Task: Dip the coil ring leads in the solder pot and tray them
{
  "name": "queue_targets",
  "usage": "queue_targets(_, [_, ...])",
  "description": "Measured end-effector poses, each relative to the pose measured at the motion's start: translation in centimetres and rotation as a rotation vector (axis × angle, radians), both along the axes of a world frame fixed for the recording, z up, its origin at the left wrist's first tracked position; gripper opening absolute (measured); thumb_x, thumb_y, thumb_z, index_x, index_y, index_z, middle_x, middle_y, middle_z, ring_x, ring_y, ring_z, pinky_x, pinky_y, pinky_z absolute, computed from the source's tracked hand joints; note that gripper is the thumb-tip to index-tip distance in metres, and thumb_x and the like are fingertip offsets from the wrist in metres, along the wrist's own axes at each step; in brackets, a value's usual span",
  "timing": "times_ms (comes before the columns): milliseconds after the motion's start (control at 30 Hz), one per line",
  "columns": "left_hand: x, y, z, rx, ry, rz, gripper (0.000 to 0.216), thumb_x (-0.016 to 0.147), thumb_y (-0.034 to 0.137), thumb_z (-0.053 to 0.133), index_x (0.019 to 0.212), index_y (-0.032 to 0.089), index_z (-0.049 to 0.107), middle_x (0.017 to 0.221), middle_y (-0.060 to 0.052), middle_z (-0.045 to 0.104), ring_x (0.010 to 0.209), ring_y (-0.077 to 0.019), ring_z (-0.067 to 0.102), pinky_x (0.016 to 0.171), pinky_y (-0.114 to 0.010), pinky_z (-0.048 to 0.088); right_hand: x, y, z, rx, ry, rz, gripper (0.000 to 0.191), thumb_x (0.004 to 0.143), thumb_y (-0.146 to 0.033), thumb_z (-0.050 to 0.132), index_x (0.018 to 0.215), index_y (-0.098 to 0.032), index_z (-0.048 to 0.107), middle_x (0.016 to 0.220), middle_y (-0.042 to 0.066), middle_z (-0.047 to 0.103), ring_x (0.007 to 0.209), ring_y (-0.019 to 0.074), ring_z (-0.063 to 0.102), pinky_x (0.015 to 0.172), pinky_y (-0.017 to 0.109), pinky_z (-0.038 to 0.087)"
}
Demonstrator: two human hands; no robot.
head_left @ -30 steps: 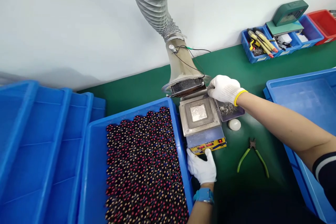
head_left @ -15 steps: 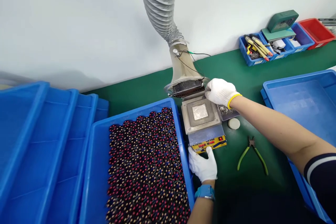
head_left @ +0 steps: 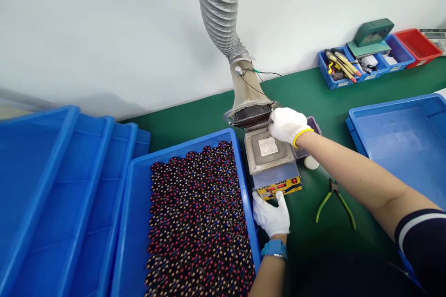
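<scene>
A small solder pot with a square metal top and a yellow front panel stands on the green bench under a fume hood. My left hand, in a white glove, rests against the unit's front edge with its fingers touching the yellow panel. My right hand, also gloved, lies curled on the unit's back right corner, beside the hood. What its fingers hold, if anything, is hidden. Left of the unit is a blue tray packed with several small dark coils.
Empty blue trays are stacked at the left and another blue tray lies at the right. Green-handled cutters, a white disc and a small purple dish sit right of the unit. Small bins of tools line the wall.
My right hand has slid left from over the purple dish onto the unit's back right corner. My left hand stays at the front panel. The view has shifted slightly.
</scene>
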State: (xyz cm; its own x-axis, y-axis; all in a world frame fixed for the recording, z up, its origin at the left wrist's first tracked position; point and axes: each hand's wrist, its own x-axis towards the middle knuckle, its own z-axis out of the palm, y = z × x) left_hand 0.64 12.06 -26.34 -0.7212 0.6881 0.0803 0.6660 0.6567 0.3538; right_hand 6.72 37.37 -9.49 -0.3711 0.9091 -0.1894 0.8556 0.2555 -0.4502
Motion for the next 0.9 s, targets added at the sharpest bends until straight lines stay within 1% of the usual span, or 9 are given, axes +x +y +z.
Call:
queue_targets(133, [0.0,-0.1,0.0,0.006,0.006,-0.002,0.082,0.087,0.052,0.052,0.147,0.002,0.028,0.131,-0.028,0.053,0.121,-0.0390,0.051,0.099,-0.053,0.040,0.1,0.0,0.3,-0.043,0.001,0.021,0.028,0.080,-0.024,0.052,0.101,-0.017,0.069,0.106,0.012,0.069,0.099,0.0332,0.066,0.082,0.048,0.054])
queue_targets(300, [0.1,-0.1,0.1,0.007,0.012,-0.013,0.083,0.087,0.053,0.052,0.147,0.001,0.028,0.130,-0.028,0.053,0.120,-0.0392,0.051,0.099,-0.052,0.041,0.3,0.2,0.1,-0.057,0.009,-0.020,0.030,0.080,-0.025,0.053,0.105,-0.017,0.068,0.109,0.012,0.068,0.103,0.0328,0.065,0.085,0.046,0.053])
queue_targets(400, [0.1,-0.1,0.1,0.007,0.014,-0.012,0.083,0.087,0.053,0.051,0.147,0.001,0.027,0.130,-0.028,0.053,0.120,-0.0392,0.051,0.098,-0.052,0.041,0.1,0.1,-0.1,-0.046,0.009,0.009,0.031,0.080,-0.025,0.052,0.106,-0.017,0.068,0.109,0.013,0.068,0.103,0.0334,0.065,0.085,0.048,0.053])
queue_targets(567, [0.1,-0.1,0.0,0.014,0.019,-0.016,0.082,0.087,0.053,0.052,0.146,0.001,0.029,0.131,-0.028,0.053,0.120,-0.0390,0.051,0.099,-0.052,0.041,0.2,-0.2,-0.5,-0.109,0.054,-0.054,0.031,0.079,-0.028,0.054,0.104,-0.020,0.070,0.108,0.011,0.070,0.103,0.0316,0.066,0.087,0.044,0.053])
queue_targets(667, [0.0,-0.2,-0.1,0.018,0.017,-0.012,0.082,0.087,0.053,0.052,0.147,0.002,0.029,0.130,-0.028,0.053,0.120,-0.0390,0.052,0.098,-0.052,0.041,0.7,0.4,-0.7,-0.130,0.053,-0.047,0.032,0.078,-0.031,0.055,0.103,-0.020,0.070,0.108,0.011,0.070,0.103,0.0320,0.066,0.087,0.044,0.053])
queue_targets(767, [0.0,-0.2,-0.2,0.022,0.013,-0.013,0.083,0.086,0.053,0.052,0.147,0.003,0.028,0.131,-0.027,0.053,0.121,-0.0386,0.051,0.099,-0.052,0.040,1.2,1.2,-1.0,-0.172,0.060,-0.074,0.035,0.076,-0.032,0.057,0.105,-0.018,0.070,0.110,0.013,0.069,0.106,0.0313,0.065,0.088,0.040,0.053])
queue_targets(900, [0.1,-0.2,-0.2,0.029,0.008,-0.010,0.083,0.086,0.052,0.052,0.148,0.003,0.027,0.132,-0.028,0.052,0.123,-0.0389,0.050,0.100,-0.053,0.040,1.5,1.9,-1.2,-0.198,0.073,-0.061,0.036,0.076,-0.028,0.057,0.107,-0.018,0.071,0.108,0.012,0.070,0.103,0.0296,0.066,0.087,0.038,0.053])
